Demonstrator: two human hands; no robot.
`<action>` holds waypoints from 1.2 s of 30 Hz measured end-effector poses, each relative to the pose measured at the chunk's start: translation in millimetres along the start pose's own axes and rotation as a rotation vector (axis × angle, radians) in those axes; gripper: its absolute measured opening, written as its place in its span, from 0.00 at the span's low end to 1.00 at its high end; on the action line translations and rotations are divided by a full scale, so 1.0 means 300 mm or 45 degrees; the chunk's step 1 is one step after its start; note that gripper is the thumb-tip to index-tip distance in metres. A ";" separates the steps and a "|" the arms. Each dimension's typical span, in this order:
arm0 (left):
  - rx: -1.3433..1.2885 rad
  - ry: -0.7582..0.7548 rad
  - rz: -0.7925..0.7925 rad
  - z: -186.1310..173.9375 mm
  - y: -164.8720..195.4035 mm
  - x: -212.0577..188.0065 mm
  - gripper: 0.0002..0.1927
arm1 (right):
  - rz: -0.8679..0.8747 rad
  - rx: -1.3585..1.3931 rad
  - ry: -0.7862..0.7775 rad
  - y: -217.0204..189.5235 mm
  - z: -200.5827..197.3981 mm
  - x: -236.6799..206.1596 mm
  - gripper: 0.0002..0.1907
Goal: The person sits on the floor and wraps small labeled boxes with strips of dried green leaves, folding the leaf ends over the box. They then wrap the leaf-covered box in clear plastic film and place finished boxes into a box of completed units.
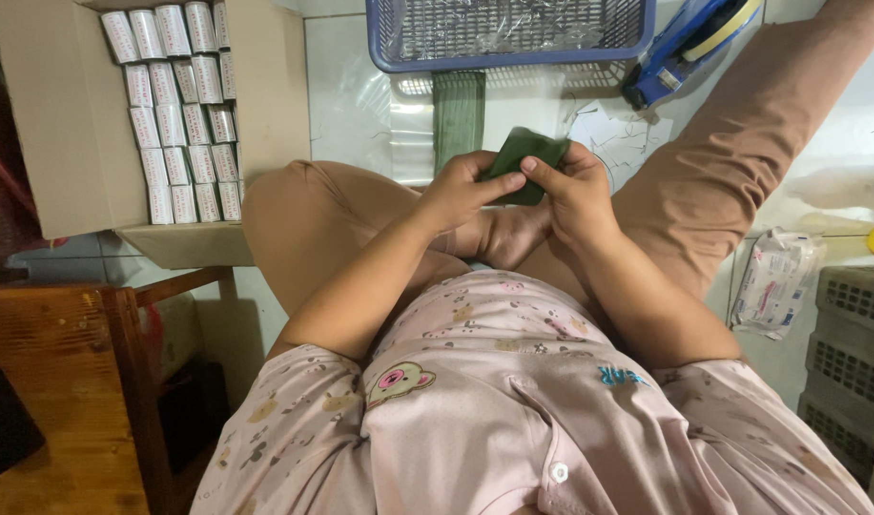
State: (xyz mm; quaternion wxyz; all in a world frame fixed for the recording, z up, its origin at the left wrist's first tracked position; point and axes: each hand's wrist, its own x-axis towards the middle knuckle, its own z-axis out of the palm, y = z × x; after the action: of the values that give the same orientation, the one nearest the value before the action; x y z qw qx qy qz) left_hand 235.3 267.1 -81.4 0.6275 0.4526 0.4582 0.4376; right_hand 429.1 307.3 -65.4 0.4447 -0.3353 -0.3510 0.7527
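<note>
Green pouch (523, 157) sits pinched between my left hand (461, 191) and right hand (575, 195) over my lap, both closed on it; looks light, soft, floppy, so I'd grip near edges.

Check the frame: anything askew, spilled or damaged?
Nothing damaged or spilled. Both hands, left hand and right hand, hold a dark green packet. The small white boxes sit in neat rows in the cardboard box.
</note>
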 end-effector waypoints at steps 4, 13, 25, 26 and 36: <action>-0.121 0.128 -0.048 0.007 -0.012 -0.001 0.14 | -0.023 -0.153 -0.041 0.005 -0.042 -0.001 0.09; -0.416 0.157 -0.068 0.012 -0.068 0.023 0.13 | -0.390 -1.021 -0.104 -0.099 -0.018 0.026 0.23; -0.651 0.288 -0.062 -0.005 -0.047 0.057 0.13 | -1.239 -1.962 -0.411 -0.180 0.103 0.024 0.16; -0.697 0.278 -0.087 -0.014 -0.029 0.050 0.14 | -1.312 -1.968 -0.416 -0.181 0.110 0.009 0.17; -0.900 0.093 -0.162 -0.057 0.065 -0.010 0.20 | -1.294 -2.116 -0.536 -0.225 0.117 -0.024 0.20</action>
State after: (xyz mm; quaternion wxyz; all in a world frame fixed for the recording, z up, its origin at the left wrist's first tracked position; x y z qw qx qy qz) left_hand 215.6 271.2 -65.0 0.7546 0.1623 0.3279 0.5448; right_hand 432.4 316.8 10.5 0.2667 -0.2098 -0.9401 0.0322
